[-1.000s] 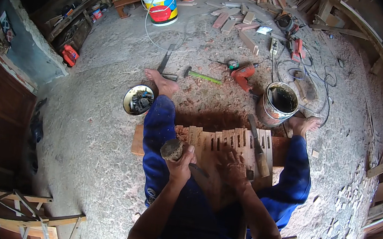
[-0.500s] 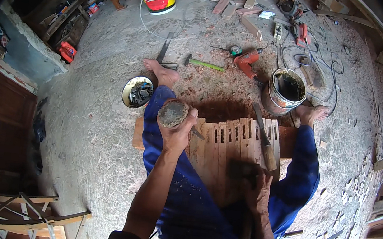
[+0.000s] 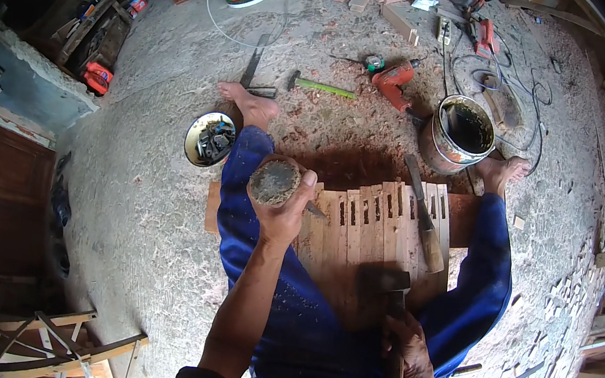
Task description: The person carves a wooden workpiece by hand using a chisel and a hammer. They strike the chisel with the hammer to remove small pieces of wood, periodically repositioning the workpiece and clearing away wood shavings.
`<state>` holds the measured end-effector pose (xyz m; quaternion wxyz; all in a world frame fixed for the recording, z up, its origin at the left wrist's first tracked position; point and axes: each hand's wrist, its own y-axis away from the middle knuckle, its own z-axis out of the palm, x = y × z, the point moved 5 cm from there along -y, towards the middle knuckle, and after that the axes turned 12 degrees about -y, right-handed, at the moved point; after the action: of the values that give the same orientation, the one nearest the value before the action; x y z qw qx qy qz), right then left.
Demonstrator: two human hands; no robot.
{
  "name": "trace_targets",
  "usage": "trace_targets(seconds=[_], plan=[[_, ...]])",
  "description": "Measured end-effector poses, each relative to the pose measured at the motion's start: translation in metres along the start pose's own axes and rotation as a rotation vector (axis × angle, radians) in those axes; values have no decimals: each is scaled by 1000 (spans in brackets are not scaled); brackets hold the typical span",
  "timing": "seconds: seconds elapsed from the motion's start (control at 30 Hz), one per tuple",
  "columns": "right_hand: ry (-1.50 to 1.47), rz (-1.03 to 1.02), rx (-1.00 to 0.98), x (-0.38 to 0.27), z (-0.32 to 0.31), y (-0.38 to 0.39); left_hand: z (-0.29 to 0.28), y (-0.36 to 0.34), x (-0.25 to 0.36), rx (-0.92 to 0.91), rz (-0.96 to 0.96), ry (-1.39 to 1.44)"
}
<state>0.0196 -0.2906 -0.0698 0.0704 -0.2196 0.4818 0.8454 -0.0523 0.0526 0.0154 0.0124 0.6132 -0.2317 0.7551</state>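
Observation:
In my left hand (image 3: 282, 220) is a chisel (image 3: 275, 182) held upright, its broad round worn handle end facing up and its dark blade (image 3: 315, 210) showing beside my fingers. The blade is over the left side of a row of wooden strips (image 3: 344, 251), several with slots cut near their far ends. Where the blade's tip rests I cannot tell. My right hand (image 3: 408, 345) is wrapped round the wooden handle of a hammer with a dark blocky head (image 3: 383, 280), over the strips' near part. A second chisel (image 3: 425, 223) with a wooden handle lies across the strips at right.
The strips lie on a wooden beam (image 3: 464, 209) between my legs. Beyond are a bucket of dark liquid (image 3: 460, 136), an orange power drill (image 3: 394, 83), a green-handled hammer (image 3: 324, 87) and cables. A bowl of metal pieces (image 3: 210, 140) stands by my left foot.
My right hand has drawn nearer to me with the hammer, and more of the hammer's handle shows. My left hand keeps its grip on the chisel. The view has shifted slightly.

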Motion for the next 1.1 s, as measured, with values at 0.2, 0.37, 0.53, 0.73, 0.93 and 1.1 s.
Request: trace_targets(seconds=[0.2, 0.37, 0.53, 0.73, 0.93, 1.1], plan=[[52, 50, 47, -2, 7, 9, -9, -3, -5, 48, -11, 23], [50, 29, 72, -5, 14, 2, -17, -4, -12, 47, -15, 45], [90, 58, 93, -6, 11, -28, -25, -1, -11, 47, -74, 96], [65, 125, 102, -9, 16, -30, -31, 1, -20, 45, -78, 59], [84, 149, 81, -6, 11, -33, -31, 1, -28, -4, -47, -71], [58, 120, 77, -5, 12, -31, -33, 3, -26, 16, -68, -69]])
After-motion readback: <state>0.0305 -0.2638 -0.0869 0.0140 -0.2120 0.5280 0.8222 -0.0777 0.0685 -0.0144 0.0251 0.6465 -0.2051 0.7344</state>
